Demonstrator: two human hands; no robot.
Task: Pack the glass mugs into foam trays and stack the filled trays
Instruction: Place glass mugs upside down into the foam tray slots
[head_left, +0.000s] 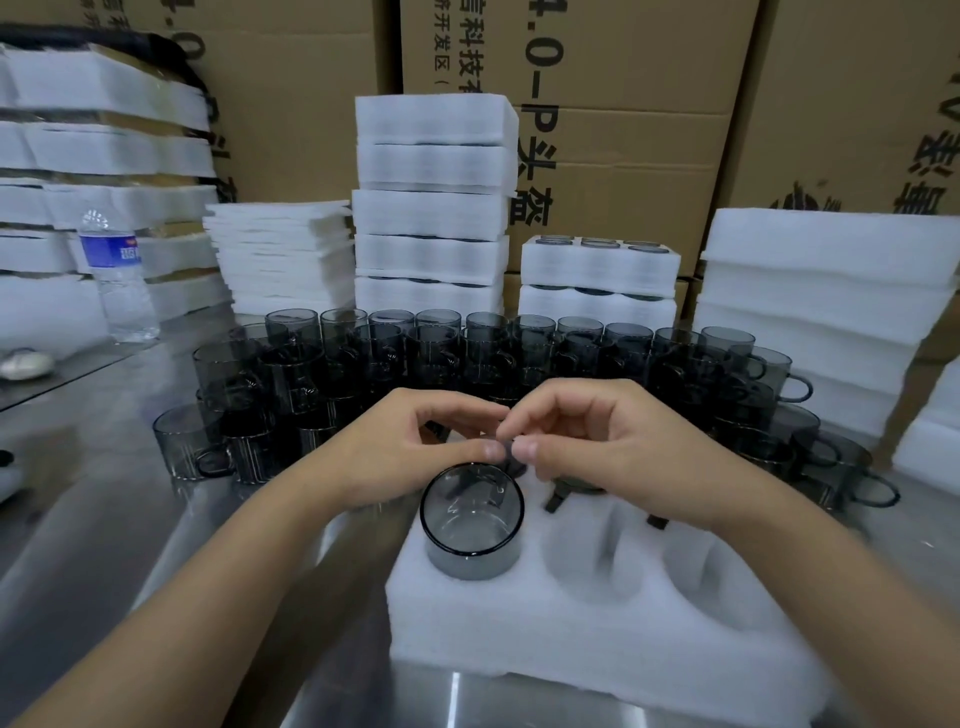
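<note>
1. The left hand (410, 452) and right hand (618, 447) meet thumb tip to thumb tip above the tray, all fingers curled. I cannot tell whether they pinch anything small between them; neither is wrapped round a mug.
2. Just below the thumbs, a mug (471, 525) stands upright in the near-left pocket of the foam tray (571, 634), its upper part showing above the foam.
3. Handling, as a judgement: the mug is thin, stiff glass, smooth and likely slippery, light for one hand, and apt to chip if knocked against another mug. The wall just under the rim or the loop handle looks like the safest hold, and it should be lowered straight into a pocket.
4. It looks like a smoky grey, see-through, straight-sided cylinder with a darker rim.
5. The tray is soft white foam that should give under pressure. Two near pockets (592, 551) are empty. Dark handles (555, 500) poke out under the right hand; the mugs they belong to are hidden.
6. Behind the hands, many loose mugs (467, 358) crowd the shiny desk (104, 519), touching one another.
7. Further back stand a tall stack of filled trays (434, 208), a short stack (597, 280) and plain foam (821, 291).
</note>
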